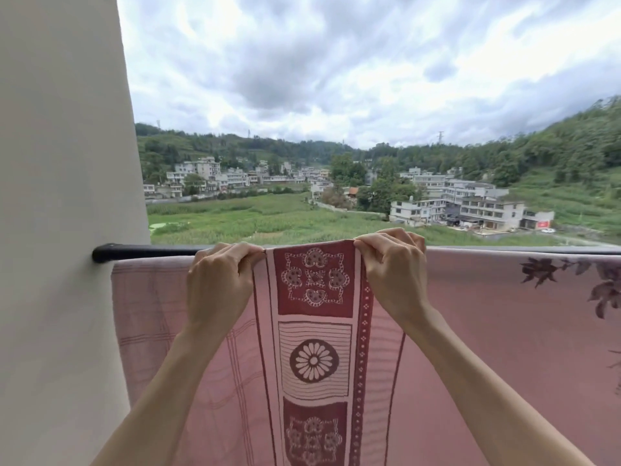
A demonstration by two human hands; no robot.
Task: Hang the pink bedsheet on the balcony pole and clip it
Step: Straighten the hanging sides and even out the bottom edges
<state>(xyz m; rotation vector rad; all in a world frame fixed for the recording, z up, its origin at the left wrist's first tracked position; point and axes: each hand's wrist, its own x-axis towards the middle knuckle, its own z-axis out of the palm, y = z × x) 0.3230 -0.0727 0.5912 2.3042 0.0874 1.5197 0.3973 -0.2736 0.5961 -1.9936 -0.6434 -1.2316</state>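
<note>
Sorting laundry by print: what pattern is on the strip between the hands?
Dark red and white floral panels on the strip, head view.

Open air lies above the balcony pole, its short bare stretch ends left at the white wall, and the draped pink bedsheet blocks passage beneath.

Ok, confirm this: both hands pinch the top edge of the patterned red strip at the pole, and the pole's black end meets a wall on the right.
Wrong in one respect: the head view shows the pole's black end meeting the wall on the left, not the right. The rest holds: the left hand and right hand each pinch the top edge of the patterned red strip at the pole.
</note>
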